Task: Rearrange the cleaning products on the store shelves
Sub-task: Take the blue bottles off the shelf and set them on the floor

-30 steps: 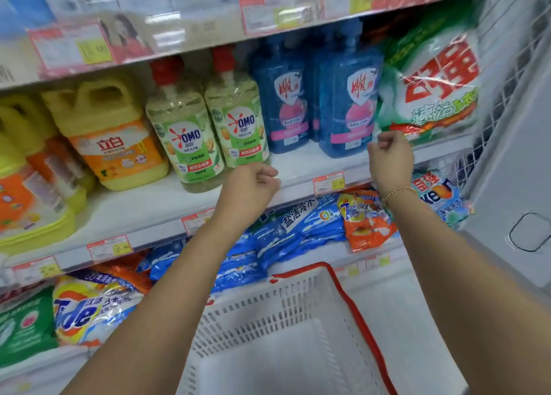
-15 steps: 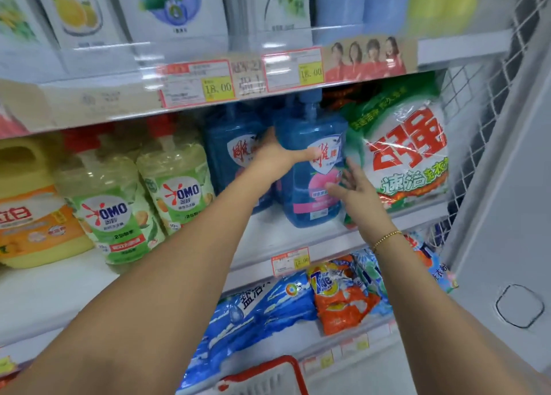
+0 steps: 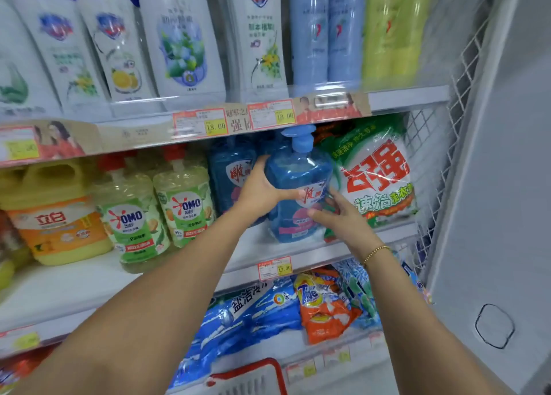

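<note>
A blue pump bottle (image 3: pixel 301 171) with a white and pink label stands tilted at the front of the middle shelf (image 3: pixel 89 278). My left hand (image 3: pixel 262 190) grips its left side, thumb across the label. My right hand (image 3: pixel 337 212) holds its lower right side, fingers wrapped behind it. A second blue bottle (image 3: pixel 229 171) stands just behind and to the left. A green and white detergent bag (image 3: pixel 378 174) leans directly to the right of the gripped bottle.
Two green OMO bottles (image 3: pixel 185 204) and a yellow jug (image 3: pixel 56 215) fill the shelf's left part. White and blue bottles line the upper shelf (image 3: pixel 408 96). Detergent bags (image 3: pixel 325 305) lie below. A wire side panel (image 3: pixel 456 111) closes the right end. A red-rimmed basket (image 3: pixel 253 373) sits underneath.
Both hands rose from the shelf edge to the blue pump bottle and took hold of it. The bottle has tipped and come forward from its row. The view has moved up and closer.
</note>
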Tool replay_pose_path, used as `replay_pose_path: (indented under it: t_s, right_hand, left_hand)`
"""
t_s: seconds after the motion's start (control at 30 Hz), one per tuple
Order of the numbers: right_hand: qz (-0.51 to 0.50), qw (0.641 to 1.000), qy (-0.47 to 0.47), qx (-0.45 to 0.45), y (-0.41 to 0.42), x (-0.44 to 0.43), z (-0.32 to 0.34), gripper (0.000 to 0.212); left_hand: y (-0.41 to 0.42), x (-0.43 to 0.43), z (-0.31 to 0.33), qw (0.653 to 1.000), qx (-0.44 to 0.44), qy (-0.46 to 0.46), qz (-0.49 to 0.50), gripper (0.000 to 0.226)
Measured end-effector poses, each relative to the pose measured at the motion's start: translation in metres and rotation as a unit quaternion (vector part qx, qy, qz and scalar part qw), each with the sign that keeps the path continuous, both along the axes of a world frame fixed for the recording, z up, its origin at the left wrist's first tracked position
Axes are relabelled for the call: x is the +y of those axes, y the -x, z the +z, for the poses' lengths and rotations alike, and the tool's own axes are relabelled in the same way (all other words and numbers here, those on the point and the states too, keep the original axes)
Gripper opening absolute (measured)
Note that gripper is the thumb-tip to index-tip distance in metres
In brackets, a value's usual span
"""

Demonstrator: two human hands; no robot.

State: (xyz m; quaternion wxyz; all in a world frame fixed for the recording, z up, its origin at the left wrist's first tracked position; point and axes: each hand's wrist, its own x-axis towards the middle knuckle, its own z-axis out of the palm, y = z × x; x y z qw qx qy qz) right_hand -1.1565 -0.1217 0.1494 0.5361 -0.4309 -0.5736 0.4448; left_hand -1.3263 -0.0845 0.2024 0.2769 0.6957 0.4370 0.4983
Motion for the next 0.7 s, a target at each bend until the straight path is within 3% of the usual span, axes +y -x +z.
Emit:
replay_pose_path:
  t_s: [0.07,0.2,0.5,0.7]
  right_hand:
    - [-0.006,1.0,0.004,-0.024,0.005,0.0,-0.002,0.053]
    - [0.002,0.999,0.028,-0.045,0.015,0.007,-0.014,0.08]
    - [-0.009,1.0,0.024,-0.014,0.018,0.028,-0.036,0.067]
    - [0.045,0.997,0.004,-0.055,0.009,0.011,-0.02,0.079]
  left_hand:
    - [0.002,0.004,-0.001,1.0,0.005,0.009,0.015,0.082]
    - [0.011,0.013,0.001,0.998,-0.022,0.025,0.049,0.074]
    - [0.025,-0.018,-0.007,0.992,0.117,-0.03,-0.039,0.084]
    - [0.039,-0.053,-0.002,0.992,0.101,-0.055,-0.047,0.085]
